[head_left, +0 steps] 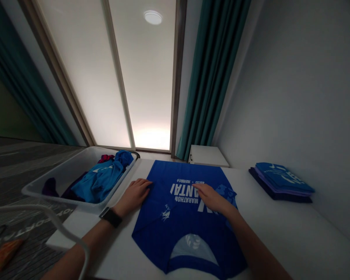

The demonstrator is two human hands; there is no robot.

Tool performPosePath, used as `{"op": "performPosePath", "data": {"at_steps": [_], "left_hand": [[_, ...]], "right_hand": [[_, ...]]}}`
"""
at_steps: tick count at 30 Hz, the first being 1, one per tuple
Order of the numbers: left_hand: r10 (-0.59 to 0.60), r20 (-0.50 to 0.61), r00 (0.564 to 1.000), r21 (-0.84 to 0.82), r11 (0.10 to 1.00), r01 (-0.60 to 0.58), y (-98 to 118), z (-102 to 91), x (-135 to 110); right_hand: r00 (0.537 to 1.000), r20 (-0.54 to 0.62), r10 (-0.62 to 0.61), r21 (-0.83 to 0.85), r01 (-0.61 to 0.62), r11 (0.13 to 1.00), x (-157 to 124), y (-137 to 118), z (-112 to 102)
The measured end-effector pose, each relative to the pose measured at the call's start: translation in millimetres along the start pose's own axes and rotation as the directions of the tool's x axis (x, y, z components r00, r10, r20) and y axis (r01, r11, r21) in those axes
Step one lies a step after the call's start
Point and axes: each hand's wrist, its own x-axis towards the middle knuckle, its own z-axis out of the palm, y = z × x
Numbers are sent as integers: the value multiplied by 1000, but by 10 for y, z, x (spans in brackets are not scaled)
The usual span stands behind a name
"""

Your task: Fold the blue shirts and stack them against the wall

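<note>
A blue T-shirt [181, 229] with white lettering lies flat on the white table [282, 237], collar toward me, its left side folded in. My left hand [134, 194], with a dark watch on the wrist, rests flat on the shirt's left edge, fingers stretched out. My right hand [211, 198] lies flat on the printed middle of the shirt, fingers extended.
A white bin [61, 175] at the left holds crumpled blue and purple clothes [102, 179]. A stack of folded blue shirts [282, 182] sits at the table's right by the wall. A small white box [207, 155] stands at the back. Teal curtains flank a window.
</note>
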Motion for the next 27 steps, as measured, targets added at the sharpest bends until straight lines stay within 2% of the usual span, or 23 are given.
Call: {"op": "performPosePath", "data": {"at_steps": [4, 9, 14, 20, 27], "left_hand": [[-58, 22, 998, -4, 998, 58, -66, 31, 213], [-111, -58, 992, -112, 988, 104, -204, 183, 308], [-107, -77, 991, -213, 973, 88, -230, 166, 236], [-135, -66, 989, -214, 970, 118, -223, 152, 247], [-151, -76, 986, -239, 962, 129, -246, 173, 258]], "right_hand": [[994, -85, -74, -33, 71, 997, 14, -22, 194], [979, -174, -107, -62, 98, 993, 6, 85, 369], [974, -216, -65, -16, 63, 998, -70, 167, 248], [977, -205, 60, 7, -59, 998, -147, 295, 95], [982, -187, 18, -43, -26, 999, -143, 302, 132]]}}
